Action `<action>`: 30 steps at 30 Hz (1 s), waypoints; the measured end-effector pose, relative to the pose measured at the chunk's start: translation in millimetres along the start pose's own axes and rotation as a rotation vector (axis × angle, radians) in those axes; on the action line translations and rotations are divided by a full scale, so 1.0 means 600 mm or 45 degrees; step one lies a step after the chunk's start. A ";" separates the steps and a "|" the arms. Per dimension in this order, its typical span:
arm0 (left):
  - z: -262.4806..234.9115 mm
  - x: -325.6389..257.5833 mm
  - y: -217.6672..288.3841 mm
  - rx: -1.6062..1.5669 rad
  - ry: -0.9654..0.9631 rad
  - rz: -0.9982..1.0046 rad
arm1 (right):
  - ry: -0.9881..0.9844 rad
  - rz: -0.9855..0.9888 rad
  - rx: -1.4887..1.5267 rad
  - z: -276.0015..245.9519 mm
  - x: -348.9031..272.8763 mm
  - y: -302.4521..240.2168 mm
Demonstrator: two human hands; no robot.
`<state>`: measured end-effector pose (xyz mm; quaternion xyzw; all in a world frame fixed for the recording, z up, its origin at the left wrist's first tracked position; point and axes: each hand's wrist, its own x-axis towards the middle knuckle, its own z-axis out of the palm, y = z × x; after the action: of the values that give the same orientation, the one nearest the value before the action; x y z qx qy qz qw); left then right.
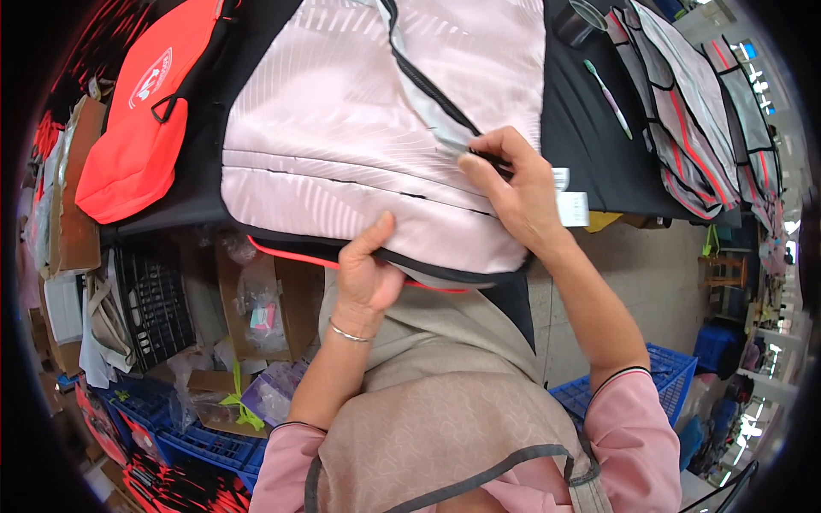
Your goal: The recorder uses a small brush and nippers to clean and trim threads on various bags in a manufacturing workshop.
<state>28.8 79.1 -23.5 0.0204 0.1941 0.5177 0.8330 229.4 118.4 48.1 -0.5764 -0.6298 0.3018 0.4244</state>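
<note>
A pale pink, shiny fabric bag (pixel 342 111) lies on the black-covered table, its near end hanging over the front edge. Black binding runs around its rim, and a red edge shows underneath. My left hand (pixel 368 274) grips the near rim, with the thumb on top and the fingers hidden below. Above the right side of the bag, my right hand (pixel 517 184) pinches the black-edged strip (pixel 428 85) that runs along an opening in the lining. A white label (pixel 572 209) sticks out beside my right wrist.
To the left lies a red bag (pixel 145 128) with a black strap. A toothbrush (pixel 609 100), a dark cup (pixel 581 23) and stacked grey-pink bag pieces (pixel 676 128) are on the right. Below stand a cardboard box (pixel 295 295) and blue crates (pixel 676 376).
</note>
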 end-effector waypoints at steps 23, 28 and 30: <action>0.052 0.010 -0.070 0.394 0.015 0.325 | 0.242 -0.408 -0.354 -0.029 -0.086 -0.018; 0.062 0.006 -0.067 0.353 0.002 0.327 | 0.229 -0.558 -0.631 -0.032 -0.094 -0.027; 0.060 0.006 -0.067 0.334 0.013 0.321 | 0.237 -0.596 -0.675 -0.030 -0.092 -0.029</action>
<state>77.1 69.7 -0.8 0.1504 0.2602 0.5882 0.7508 235.8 59.8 60.9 -0.5315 -0.7597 -0.0309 0.3733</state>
